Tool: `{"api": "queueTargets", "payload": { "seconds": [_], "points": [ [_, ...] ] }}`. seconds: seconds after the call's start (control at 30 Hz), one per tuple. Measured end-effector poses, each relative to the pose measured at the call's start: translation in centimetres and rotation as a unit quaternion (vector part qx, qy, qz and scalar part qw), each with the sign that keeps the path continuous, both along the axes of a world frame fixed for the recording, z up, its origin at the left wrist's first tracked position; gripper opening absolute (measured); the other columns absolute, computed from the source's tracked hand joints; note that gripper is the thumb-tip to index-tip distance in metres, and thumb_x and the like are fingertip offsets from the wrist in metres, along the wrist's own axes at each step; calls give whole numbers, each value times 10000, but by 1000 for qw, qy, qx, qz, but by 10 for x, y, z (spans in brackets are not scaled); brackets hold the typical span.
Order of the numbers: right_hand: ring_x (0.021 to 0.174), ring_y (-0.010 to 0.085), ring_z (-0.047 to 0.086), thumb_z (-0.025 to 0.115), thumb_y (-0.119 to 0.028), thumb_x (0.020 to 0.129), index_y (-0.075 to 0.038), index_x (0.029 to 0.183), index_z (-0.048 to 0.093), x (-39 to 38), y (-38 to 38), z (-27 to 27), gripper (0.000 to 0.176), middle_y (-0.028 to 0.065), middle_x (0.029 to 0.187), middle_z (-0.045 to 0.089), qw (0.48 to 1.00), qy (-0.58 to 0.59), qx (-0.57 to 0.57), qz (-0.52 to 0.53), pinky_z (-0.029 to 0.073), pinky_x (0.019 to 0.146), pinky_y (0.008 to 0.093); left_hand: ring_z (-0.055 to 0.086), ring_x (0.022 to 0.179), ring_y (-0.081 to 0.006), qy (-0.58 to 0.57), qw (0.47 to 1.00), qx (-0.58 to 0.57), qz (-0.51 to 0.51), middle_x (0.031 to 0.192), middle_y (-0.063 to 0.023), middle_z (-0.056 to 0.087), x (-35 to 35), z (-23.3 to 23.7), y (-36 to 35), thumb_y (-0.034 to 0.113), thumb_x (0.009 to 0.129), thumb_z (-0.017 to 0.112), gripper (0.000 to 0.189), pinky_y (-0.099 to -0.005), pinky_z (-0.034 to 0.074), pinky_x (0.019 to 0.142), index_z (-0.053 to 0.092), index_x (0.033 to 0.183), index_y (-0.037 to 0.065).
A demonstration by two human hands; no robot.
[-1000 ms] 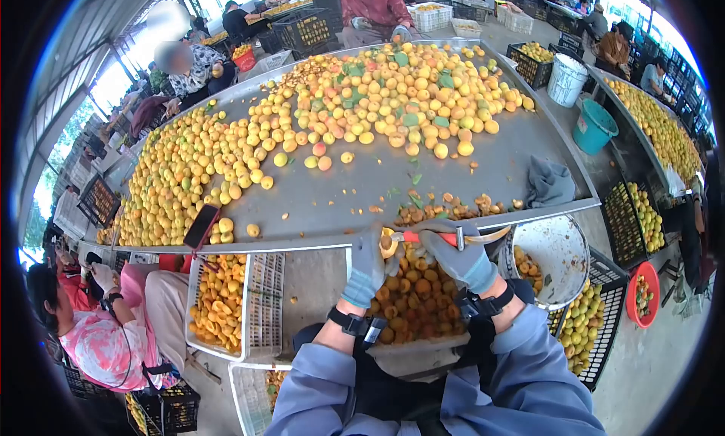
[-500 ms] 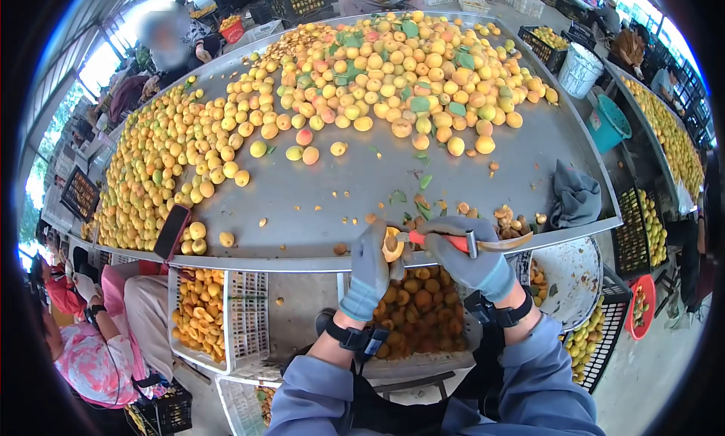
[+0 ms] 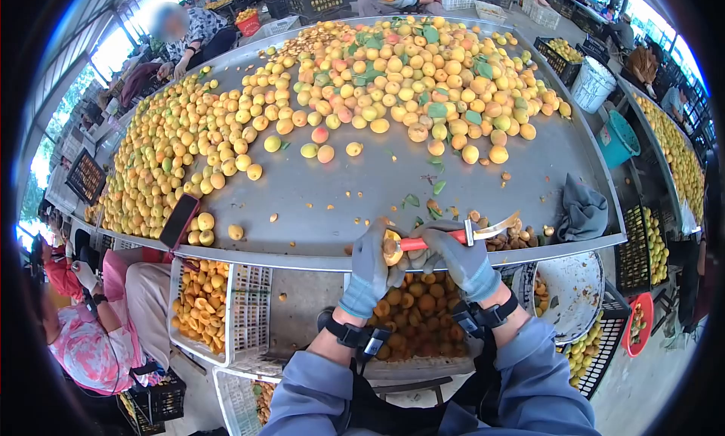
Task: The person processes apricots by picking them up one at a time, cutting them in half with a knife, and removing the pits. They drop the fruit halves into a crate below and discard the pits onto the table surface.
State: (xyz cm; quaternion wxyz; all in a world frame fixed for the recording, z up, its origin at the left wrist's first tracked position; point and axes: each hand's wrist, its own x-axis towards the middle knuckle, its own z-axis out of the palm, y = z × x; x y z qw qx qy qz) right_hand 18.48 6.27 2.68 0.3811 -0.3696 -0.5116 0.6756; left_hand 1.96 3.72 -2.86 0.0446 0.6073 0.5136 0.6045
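My gloved left hand (image 3: 368,264) is closed around a cut apricot (image 3: 392,247), its open face turned toward my right hand. My gloved right hand (image 3: 462,261) grips a red-handled knife (image 3: 423,243). The handle's left end meets the apricot; a curved metal blade (image 3: 496,228) sticks out past my right fingers. Both hands are over the near edge of the metal table (image 3: 325,187). Just beyond them lie loose leaves and a small heap of pits and scraps (image 3: 517,236). Below, a crate of apricots (image 3: 415,315) sits between my knees.
A large pile of apricots (image 3: 423,73) covers the table's far side. A phone (image 3: 180,221) leans at the left edge, and a grey cloth (image 3: 583,209) lies at right. A crate of halved apricots (image 3: 202,304) and a white basin (image 3: 570,292) flank me. A person (image 3: 98,338) sits at left.
The knife has swung so its curved blade points further up, and its left end is now against the apricot. My right hand has drawn closer to my left. The view has shifted slightly.
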Motion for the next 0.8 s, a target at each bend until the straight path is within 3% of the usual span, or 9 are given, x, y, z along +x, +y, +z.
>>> {"api": "queueTargets", "payload": {
  "seconds": [0.03, 0.07, 0.1, 0.23, 0.3, 0.4, 0.43, 0.5, 0.8],
  "points": [
    [701, 142, 684, 562, -152, 972, 34, 1078, 695, -3, -3, 0, 252, 85, 824, 710, 1000, -1, -2, 2, 561, 591, 254, 448, 378, -144, -1, 1000, -2, 2, 611, -93, 558, -4, 5, -6, 467, 1050, 356, 492, -238, 344, 363, 582, 1030, 30],
    [696, 141, 681, 554, -166, 976, 31, 1076, 695, -6, -4, 3, 262, 84, 818, 709, 1000, -6, 6, -13, 561, 595, 254, 464, 388, -152, -227, 955, -163, -102, 630, -96, 571, -11, 17, -11, 468, 1044, 372, 480, -241, 356, 369, 581, 1036, 35],
    [692, 140, 679, 546, -180, 981, 29, 1074, 695, -7, -2, 6, 273, 82, 811, 709, 999, -11, 15, -29, 560, 598, 254, 479, 398, -159, -430, 824, -309, -200, 650, -99, 583, -14, 26, -12, 468, 1039, 387, 470, -244, 368, 374, 580, 1041, 40],
    [678, 136, 671, 548, -197, 977, 19, 1059, 701, -9, 0, 12, 277, 83, 806, 709, 998, 2, -50, -25, 557, 603, 252, 435, 380, -152, -161, 969, -143, -121, 659, -94, 571, -9, 27, -14, 463, 1036, 398, 449, -252, 352, 366, 574, 1068, 51],
    [680, 142, 670, 545, -255, 978, -5, 1071, 689, -11, -1, 12, 303, 88, 833, 714, 995, 1, -91, -48, 544, 616, 253, 482, 424, -121, -599, 679, -318, -279, 693, -76, 571, -18, 26, -14, 226, 1031, 419, 220, -268, 413, 388, 515, 1098, 41],
    [713, 151, 678, 520, -312, 983, -36, 1095, 668, -11, 0, 10, 333, 88, 875, 719, 981, 63, -164, -78, 527, 628, 258, 444, 410, -120, -450, 808, -324, -201, 680, -97, 562, -16, -4, -9, 355, 1043, 399, 326, -279, 396, 387, 515, 1081, 52],
    [713, 151, 678, 520, -312, 983, -36, 1095, 668, -12, 3, 8, 333, 88, 875, 719, 981, 64, -164, -78, 527, 628, 258, 444, 410, -120, -449, 808, -324, -200, 680, -97, 562, -17, 3, -10, 355, 1043, 399, 326, -279, 396, 387, 515, 1081, 52],
    [742, 163, 684, 479, -363, 991, -65, 1107, 650, -12, 9, 1, 363, 92, 913, 723, 973, 61, -198, -105, 512, 634, 263, 429, 416, -133, -586, 679, -340, -283, 660, -103, 564, -18, 25, -9, 439, 1028, 423, 399, -288, 400, 405, 543, 1039, 59],
    [729, 155, 702, 566, -269, 988, -26, 1199, 663, -10, 3, 11, 337, 105, 927, 727, 995, 28, -73, -63, 538, 600, 241, 429, 389, -141, -568, 714, -392, -120, 647, -119, 613, -17, 38, 0, 493, 1024, 440, 484, -298, 366, 366, 607, 965, 42]
  ]
}}
